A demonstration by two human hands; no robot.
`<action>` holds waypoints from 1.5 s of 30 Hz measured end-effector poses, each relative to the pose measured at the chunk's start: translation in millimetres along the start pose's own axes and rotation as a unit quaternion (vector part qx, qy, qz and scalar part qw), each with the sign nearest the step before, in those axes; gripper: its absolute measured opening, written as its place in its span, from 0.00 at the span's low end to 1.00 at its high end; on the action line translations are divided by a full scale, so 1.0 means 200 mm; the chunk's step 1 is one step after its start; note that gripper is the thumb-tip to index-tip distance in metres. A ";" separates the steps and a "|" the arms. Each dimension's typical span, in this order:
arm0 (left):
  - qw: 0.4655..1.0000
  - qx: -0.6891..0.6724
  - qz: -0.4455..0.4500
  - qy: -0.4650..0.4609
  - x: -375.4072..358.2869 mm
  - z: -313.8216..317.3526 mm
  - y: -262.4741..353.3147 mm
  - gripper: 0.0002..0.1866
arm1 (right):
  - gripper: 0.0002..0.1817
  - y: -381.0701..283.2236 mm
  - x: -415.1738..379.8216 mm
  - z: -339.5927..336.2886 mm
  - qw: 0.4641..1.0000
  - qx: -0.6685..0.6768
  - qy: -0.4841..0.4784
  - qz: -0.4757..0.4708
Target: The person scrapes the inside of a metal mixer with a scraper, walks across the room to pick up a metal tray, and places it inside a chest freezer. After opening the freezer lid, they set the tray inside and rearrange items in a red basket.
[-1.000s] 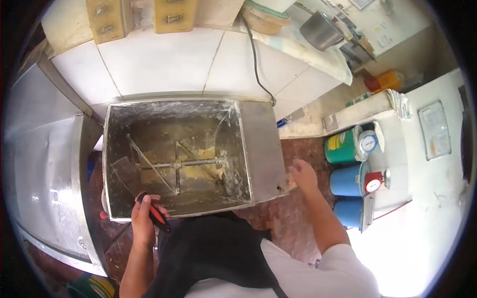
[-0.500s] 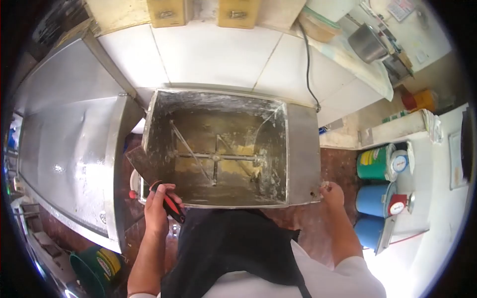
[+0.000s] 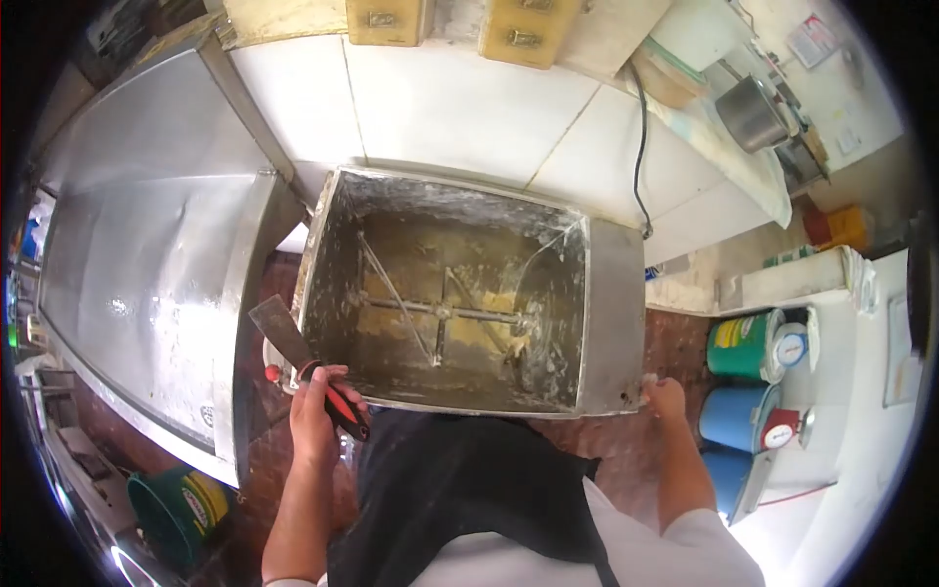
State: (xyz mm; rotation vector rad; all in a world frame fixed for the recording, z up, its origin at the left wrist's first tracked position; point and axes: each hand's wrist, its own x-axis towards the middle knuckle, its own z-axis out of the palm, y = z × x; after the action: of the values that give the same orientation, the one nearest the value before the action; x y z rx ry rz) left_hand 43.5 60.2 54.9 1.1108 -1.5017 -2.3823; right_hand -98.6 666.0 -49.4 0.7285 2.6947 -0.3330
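The left hand point(image 3: 315, 411) is wrapped around the red-and-black handle of a scraper point(image 3: 293, 354), gripping it firmly just outside the near left corner of the steel mixing tub point(image 3: 604, 323). The scraper's flat metal blade points up and away from the hand, lying to the left of the tub's outer wall, beside it rather than inside. The right hand point(image 3: 665, 396) rests at the tub's near right corner, on or against the flat steel rim; whether its fingers are curled or spread cannot be told, and it holds nothing that shows. Inside the tub, a horizontal shaft with paddle arms point(image 3: 440, 313) crosses the middle, with yellowish dough residue smeared on the walls and floor. A steel desk point(image 3: 147, 254) stands to the left of the tub, near the scraper. Green and blue lidded buckets point(image 3: 743, 391) stand well off to the right, beyond the right hand
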 end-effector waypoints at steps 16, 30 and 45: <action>0.980 0.034 0.073 -0.179 0.12 0.53 -0.13 0.27 | 0.32 -1.42 -0.93 -0.31 0.844 0.254 -0.267 -0.389; 0.733 0.587 0.311 0.148 0.63 -0.12 -0.01 0.33 | 0.17 -1.58 -0.41 0.27 0.908 0.061 -0.173 -0.377; 0.752 0.615 0.174 0.164 0.74 -0.08 0.06 0.30 | 0.12 -1.83 0.34 1.23 0.901 -0.055 -0.391 -0.179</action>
State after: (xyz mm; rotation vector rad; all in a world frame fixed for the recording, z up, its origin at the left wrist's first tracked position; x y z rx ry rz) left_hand -57.2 -23.6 -16.5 1.0851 -2.7940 -0.6636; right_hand -283.6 313.4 -251.1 0.0145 2.0225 -0.4386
